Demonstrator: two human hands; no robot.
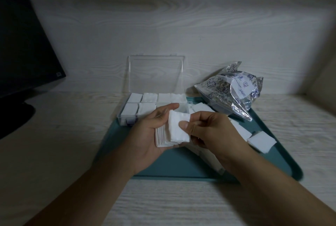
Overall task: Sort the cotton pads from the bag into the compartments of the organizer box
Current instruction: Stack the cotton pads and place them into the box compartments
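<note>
Holding a stack of cotton pads (169, 135) over the teal tray (174, 167), the left hand (152, 131) cups it while the right hand (205, 131) pinches the front pad. Behind them, the organizer box (145, 109) sits lid-open, most compartments filled. Beside it lies the crumpled bag (231, 91); loose pads (260, 141) rest at right.
</note>
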